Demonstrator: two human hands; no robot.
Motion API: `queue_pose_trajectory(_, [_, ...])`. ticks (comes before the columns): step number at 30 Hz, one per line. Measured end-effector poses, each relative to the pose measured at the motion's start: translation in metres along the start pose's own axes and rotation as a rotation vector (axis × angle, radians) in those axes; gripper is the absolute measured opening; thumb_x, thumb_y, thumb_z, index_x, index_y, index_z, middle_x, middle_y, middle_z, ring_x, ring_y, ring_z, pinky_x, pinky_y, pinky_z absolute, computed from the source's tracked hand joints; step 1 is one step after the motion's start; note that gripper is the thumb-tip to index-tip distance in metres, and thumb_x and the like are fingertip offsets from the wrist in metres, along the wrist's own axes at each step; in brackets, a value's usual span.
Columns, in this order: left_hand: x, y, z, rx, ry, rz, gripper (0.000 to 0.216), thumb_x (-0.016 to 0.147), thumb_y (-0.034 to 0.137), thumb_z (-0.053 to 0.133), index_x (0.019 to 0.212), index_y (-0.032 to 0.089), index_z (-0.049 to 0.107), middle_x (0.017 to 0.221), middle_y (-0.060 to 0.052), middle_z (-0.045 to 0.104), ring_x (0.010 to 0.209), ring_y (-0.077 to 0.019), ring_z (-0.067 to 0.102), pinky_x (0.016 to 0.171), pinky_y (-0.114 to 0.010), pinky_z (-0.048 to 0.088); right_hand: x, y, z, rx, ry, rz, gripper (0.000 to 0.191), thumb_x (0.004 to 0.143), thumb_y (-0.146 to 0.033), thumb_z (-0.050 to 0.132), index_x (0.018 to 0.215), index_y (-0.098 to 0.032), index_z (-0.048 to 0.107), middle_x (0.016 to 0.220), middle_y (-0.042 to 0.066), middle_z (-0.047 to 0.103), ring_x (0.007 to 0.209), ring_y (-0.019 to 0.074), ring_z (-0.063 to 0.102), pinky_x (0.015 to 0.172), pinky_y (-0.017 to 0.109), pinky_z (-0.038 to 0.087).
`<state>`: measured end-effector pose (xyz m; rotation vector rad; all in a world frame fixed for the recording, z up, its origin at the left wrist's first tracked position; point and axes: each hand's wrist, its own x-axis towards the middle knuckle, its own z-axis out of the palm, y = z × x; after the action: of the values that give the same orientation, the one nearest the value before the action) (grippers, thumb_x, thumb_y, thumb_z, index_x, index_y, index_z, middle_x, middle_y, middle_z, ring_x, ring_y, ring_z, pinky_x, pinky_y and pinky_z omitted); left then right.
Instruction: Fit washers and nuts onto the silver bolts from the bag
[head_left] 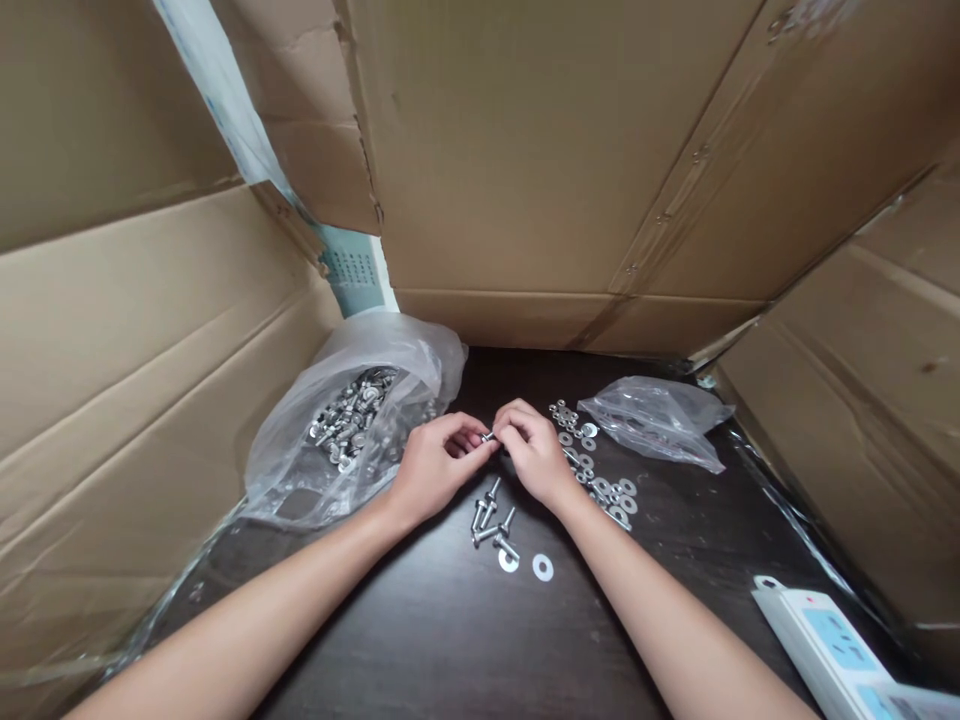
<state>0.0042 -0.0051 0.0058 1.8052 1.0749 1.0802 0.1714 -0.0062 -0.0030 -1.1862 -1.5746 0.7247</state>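
Observation:
My left hand (435,462) and my right hand (534,450) meet above a dark table (450,640), fingers pinched together on a small metal bolt (488,436) held between them. Just below my hands lies a small pile of bolts (491,518) with two loose washers (526,564) beside it. To the left, an open clear plastic bag (352,420) holds several assembled bolts. Several washers (600,482) are scattered to the right of my right hand.
A crumpled, nearly empty clear bag (652,418) lies at the right. A white power strip (832,645) sits at the bottom right corner. Cardboard walls (540,170) enclose the table at the left, back and right.

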Motion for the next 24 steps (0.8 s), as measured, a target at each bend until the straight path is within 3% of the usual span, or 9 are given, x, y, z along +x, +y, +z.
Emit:
queue_pose_trajectory(6, [-0.0004, -0.0011, -0.0002, -0.004, -0.002, 0.019, 0.014, 0.083, 0.029, 0.075, 0.091, 0.017, 0.074, 0.081, -0.003, 0.074, 0.073, -0.0157, 0.068, 0.066, -0.025, 0.054, -0.0003, -0.0016, -0.0010, 0.006, -0.017, 0.037, 0.042, 0.097, -0.035, 0.048, 0.057, -0.021, 0.047, 0.067, 0.001, 0.049, 0.066, 0.0159, 0.050, 0.065, 0.031, 0.039])
queue_pose_trajectory(9, [-0.0004, -0.0014, 0.0000, 0.010, -0.008, 0.036, 0.013, 0.083, 0.029, 0.076, 0.090, 0.018, 0.074, 0.081, -0.003, 0.073, 0.072, -0.0153, 0.068, 0.065, -0.024, 0.054, -0.0009, -0.0013, -0.0014, 0.033, -0.001, 0.048, 0.042, 0.101, -0.038, 0.040, 0.064, -0.021, 0.052, 0.071, 0.001, 0.050, 0.065, 0.0155, 0.050, 0.063, 0.031, 0.039])
queue_pose_trajectory(15, [-0.0006, -0.0037, 0.0014, 0.029, 0.002, 0.047, 0.013, 0.083, 0.028, 0.076, 0.090, 0.018, 0.075, 0.081, -0.003, 0.073, 0.072, -0.0152, 0.068, 0.065, -0.024, 0.053, -0.0012, -0.0028, -0.0026, 0.041, -0.051, 0.026, 0.035, 0.099, -0.034, 0.040, 0.070, -0.021, 0.056, 0.080, 0.003, 0.053, 0.068, 0.0161, 0.051, 0.060, 0.030, 0.039])
queue_pose_trajectory(24, [-0.0011, -0.0012, 0.0004, 0.018, -0.029, 0.060, 0.014, 0.083, 0.029, 0.076, 0.091, 0.018, 0.075, 0.080, -0.003, 0.072, 0.071, -0.0148, 0.067, 0.064, -0.024, 0.054, 0.0002, -0.0029, -0.0016, -0.008, -0.073, -0.009, 0.034, 0.091, -0.025, 0.051, 0.057, -0.020, 0.051, 0.071, 0.002, 0.053, 0.070, 0.0166, 0.053, 0.066, 0.031, 0.039])
